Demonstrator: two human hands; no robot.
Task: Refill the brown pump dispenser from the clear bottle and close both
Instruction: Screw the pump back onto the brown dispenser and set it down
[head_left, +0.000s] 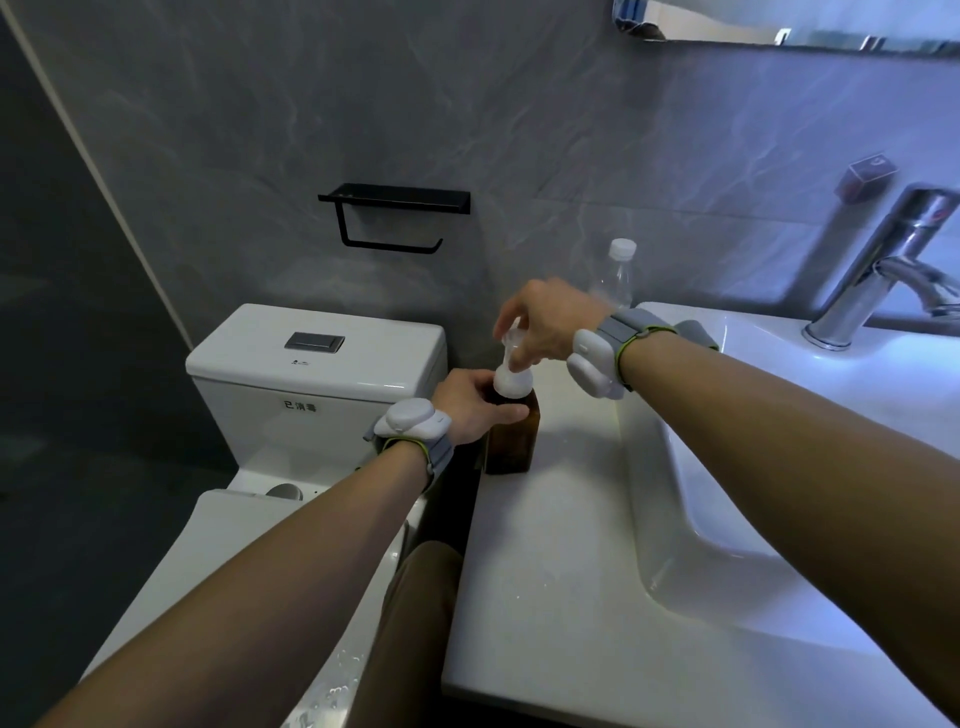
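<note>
Dispenser (511, 434) is standing upright on the white counter (550, 561), close to its left edge and just left of the basin (727, 519). Body is brown, translucent, squarish; white pump (511, 371) is sitting on the neck. Open counter is lying in front of it, toward the camera.

Left hand (475, 408) is wrapping the shoulder of the dispenser, thumb across the front, fingers closed around it. Right hand (545, 322) is reaching over from the basin side, wrist bent down, fingertips pinched on the pump top. Both wrists are wearing grey bands with white pods.

Clear bottle (615, 278) is standing behind the right hand near the wall, white cap on, apart from both hands.

Toilet (317, 374) is sitting left of the counter, a narrow dark gap between them. Chrome tap (878, 265) is rising at far right.
</note>
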